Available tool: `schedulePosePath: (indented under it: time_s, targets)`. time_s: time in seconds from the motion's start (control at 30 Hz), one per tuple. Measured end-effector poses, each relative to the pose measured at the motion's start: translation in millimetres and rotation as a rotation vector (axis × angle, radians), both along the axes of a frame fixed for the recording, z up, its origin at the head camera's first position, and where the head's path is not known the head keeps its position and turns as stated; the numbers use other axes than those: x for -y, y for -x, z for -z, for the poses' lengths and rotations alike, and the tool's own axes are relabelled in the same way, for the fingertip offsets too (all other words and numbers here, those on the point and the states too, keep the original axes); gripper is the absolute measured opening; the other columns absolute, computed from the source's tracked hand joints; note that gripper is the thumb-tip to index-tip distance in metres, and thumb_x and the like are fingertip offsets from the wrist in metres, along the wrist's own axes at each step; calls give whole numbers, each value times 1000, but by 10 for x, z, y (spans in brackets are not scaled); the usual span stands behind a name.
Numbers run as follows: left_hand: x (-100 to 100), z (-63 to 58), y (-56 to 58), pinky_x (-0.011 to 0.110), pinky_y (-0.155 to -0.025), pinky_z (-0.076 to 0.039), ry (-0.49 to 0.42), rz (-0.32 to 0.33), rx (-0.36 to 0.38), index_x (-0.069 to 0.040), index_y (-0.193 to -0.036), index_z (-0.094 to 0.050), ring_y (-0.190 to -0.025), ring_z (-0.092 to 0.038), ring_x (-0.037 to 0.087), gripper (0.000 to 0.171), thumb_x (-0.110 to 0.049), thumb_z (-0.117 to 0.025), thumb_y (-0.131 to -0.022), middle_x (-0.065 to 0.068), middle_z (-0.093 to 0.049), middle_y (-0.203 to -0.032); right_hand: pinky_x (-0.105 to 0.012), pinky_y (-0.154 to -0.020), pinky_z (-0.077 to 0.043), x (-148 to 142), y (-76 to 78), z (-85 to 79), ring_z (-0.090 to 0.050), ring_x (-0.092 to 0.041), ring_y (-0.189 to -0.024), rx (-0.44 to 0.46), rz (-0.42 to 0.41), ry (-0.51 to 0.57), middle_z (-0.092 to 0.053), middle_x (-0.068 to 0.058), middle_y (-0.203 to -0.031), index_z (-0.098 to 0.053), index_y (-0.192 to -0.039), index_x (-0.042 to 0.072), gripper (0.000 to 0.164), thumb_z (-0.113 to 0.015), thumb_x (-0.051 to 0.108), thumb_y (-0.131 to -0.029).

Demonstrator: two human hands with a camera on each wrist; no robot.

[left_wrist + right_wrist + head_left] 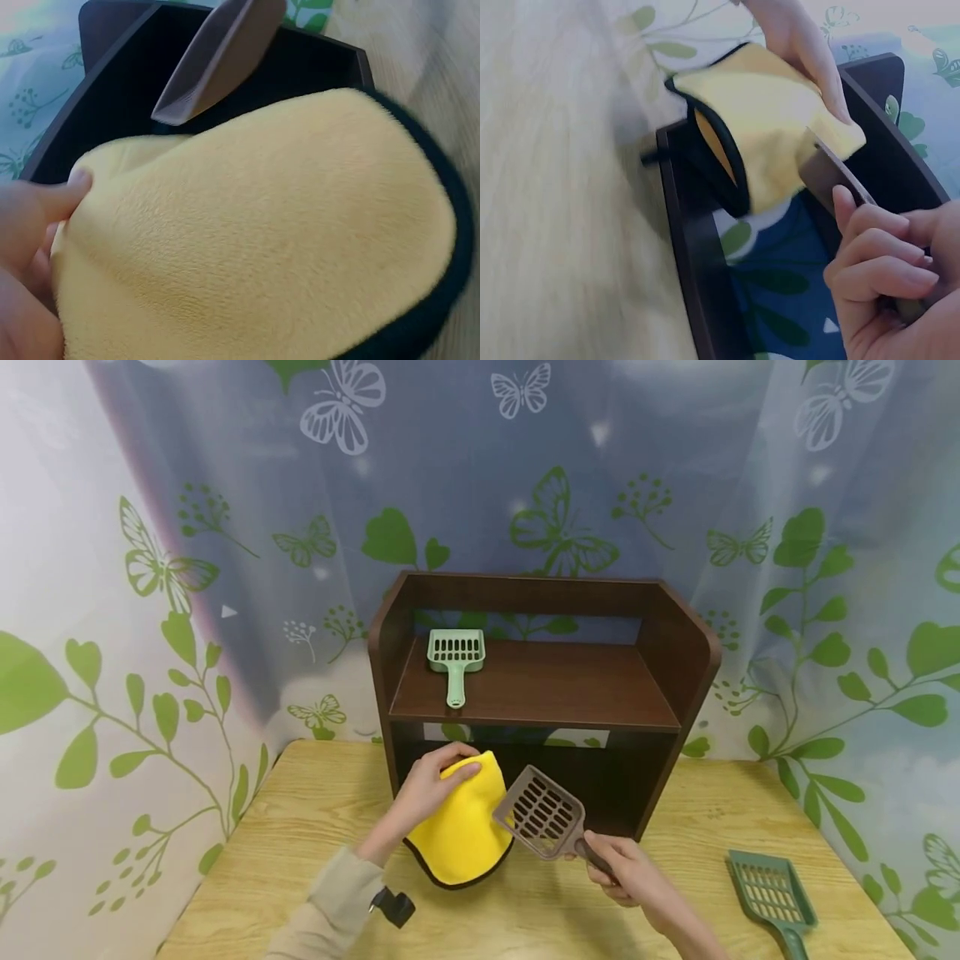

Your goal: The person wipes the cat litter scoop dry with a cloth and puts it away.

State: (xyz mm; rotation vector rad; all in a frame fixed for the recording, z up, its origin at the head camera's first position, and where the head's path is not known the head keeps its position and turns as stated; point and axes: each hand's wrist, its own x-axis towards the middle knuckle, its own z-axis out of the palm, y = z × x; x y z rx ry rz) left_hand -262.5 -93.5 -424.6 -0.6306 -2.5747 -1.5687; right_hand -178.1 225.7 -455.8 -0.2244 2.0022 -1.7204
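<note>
A yellow cloth [463, 827] with a black edge hangs from my left hand [431, 785], pinched near its top between thumb and fingers. In the left wrist view the cloth [262, 225] spreads across most of the picture, and the thumb lies on its yellow face. My right hand [626, 870] grips a brown slotted litter scoop [542, 811] by its handle. The scoop's head overlaps the cloth's right edge in the head view. In the right wrist view, the scoop [832, 180] is seen side-on against the cloth, fingers curled round its handle.
Behind my hands stands a dark brown two-level shelf [547, 685]. A light green litter scoop [456, 664] lies on its upper board, at the left. A dark green litter scoop [776, 893] lies on the wooden table [247, 877] at the right. A patterned curtain [465, 468] hangs behind.
</note>
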Motion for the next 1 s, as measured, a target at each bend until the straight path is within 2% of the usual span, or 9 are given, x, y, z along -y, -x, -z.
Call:
schedulePosePath:
  time_s: [0.1,0.17,0.27,0.37,0.6,0.77,0.9,1.0]
  targets:
    - [-67,25,-6,30,-76,-53,-43,-80,-10,-13,-121,-70,-97,-68,21,26,-28,-66,-100,7,-71,-118,-19,-42,-22,60,-25,48,-22,-3,-45,30,17,46,-37,7,-63,-63,-114,0,54,-41,49,-108]
    - [-124,43,-12,31,-75,-53,-62,-101,-13,-12,-121,-69,-98,-69,21,26,-27,-66,-100,8,-72,-118,-18,-42,-22,111,-42,74,-24,-2,-45,33,7,58,-37,8,-63,-64,-112,0,53,-41,47,-108]
    - [-212,75,-28,30,-70,-53,-93,-77,20,-11,-123,-67,-87,-69,19,28,-28,-64,-101,10,-73,-114,-18,-41,-23,193,-60,102,-25,-2,-45,13,-1,54,-39,9,-63,-65,-111,0,52,-41,46,-109]
    - [-278,102,-46,29,-67,-53,-133,-56,67,-9,-124,-65,-79,-67,15,31,-31,-61,-103,12,-73,-110,-17,-41,-23,258,-68,118,-25,-2,-45,3,25,46,-39,9,-62,-66,-110,0,53,-42,48,-108]
    - [-300,148,-77,27,-65,-53,-221,-69,161,-5,-123,-65,-73,-66,13,32,-30,-60,-103,14,-74,-107,-17,-41,-23,261,-76,100,-25,-2,-45,0,69,54,-39,8,-62,-67,-108,3,50,-43,47,-108]
    - [-277,178,-105,27,-63,-52,-250,-45,195,-4,-124,-64,-69,-64,13,32,-28,-61,-103,14,-74,-104,-17,-42,-25,208,-56,57,-28,-1,-45,13,161,91,-40,8,-63,-63,-107,5,46,-40,45,-109]
    - [-301,187,-139,26,-65,-53,-304,-74,213,-3,-126,-63,-71,-65,12,36,-31,-60,-104,13,-74,-103,-18,-42,-26,273,-67,50,-29,-2,-46,21,233,120,-38,7,-64,-58,-109,4,47,-36,45,-110]
    - [-365,188,-159,26,-66,-53,-360,-129,203,-2,-128,-61,-73,-65,12,38,-32,-59,-104,15,-73,-106,-17,-43,-26,435,-123,92,-30,-2,-47,25,273,163,-37,7,-64,-54,-108,5,45,-32,44,-111]
